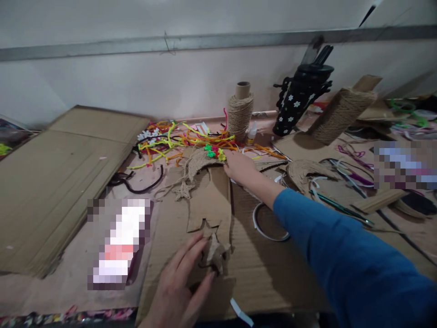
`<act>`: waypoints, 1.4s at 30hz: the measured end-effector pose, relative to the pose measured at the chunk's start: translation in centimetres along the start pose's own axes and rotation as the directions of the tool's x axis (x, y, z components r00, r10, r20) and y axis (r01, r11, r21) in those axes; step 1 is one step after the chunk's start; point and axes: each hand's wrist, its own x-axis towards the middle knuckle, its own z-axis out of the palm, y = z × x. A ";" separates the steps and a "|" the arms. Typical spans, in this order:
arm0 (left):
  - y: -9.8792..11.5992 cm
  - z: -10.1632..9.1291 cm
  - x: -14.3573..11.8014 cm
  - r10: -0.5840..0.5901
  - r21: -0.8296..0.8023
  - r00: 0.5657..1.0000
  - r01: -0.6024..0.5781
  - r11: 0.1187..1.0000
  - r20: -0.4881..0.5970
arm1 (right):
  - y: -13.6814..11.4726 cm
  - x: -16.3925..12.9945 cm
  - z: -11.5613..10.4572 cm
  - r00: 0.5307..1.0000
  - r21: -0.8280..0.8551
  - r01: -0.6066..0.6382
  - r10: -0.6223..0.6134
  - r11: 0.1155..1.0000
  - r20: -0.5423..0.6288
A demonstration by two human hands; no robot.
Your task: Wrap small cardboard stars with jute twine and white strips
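Observation:
A twine-wrapped crescent (201, 161) with small green, red and yellow flowers (215, 151) lies on cardboard. At its right end is my right hand (241, 166), closed on that tip, its fingers partly hidden. A twine-covered star (183, 191) sits just below the crescent's left end. Nearer to me, another star (217, 253) rests at the fingertips of my left hand (182, 278), whose thumb and fingers are spread apart around its left side. Beneath lies a cardboard offcut (210, 202) with a jagged notch.
Large cardboard (68, 168) covers the left. Colourful pipe cleaners (170, 141) are heaped at the back, near a twine spool (241, 114), a glue bottle (251, 134) and a black flowered holder (297, 95). Another spool (344, 114), a second crescent (303, 173) and a white-edged ring (256, 223) are rightward.

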 end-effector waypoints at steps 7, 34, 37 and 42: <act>0.2 -0.3 0.1 0.000 -0.004 1.000 0.000 1.000 0.029 | 0.1 -1.1 -0.5 0.999 -0.018 0.038 -0.037 0.999 0.016; -0.1 0.0 -0.2 -0.234 -0.187 0.968 0.247 0.951 0.089 | 12.8 -16.5 -3.4 0.999 -0.099 0.042 -0.040 0.994 0.022; -0.1 0.0 -0.2 -0.296 -0.243 0.949 0.314 0.918 0.110 | 11.9 -15.2 -2.4 0.984 -0.125 0.173 -0.165 0.977 0.074; 0.3 -0.3 0.0 -0.335 -0.250 0.934 0.356 0.901 0.123 | 11.7 -13.9 -2.3 0.974 -0.206 0.191 -0.158 0.960 0.163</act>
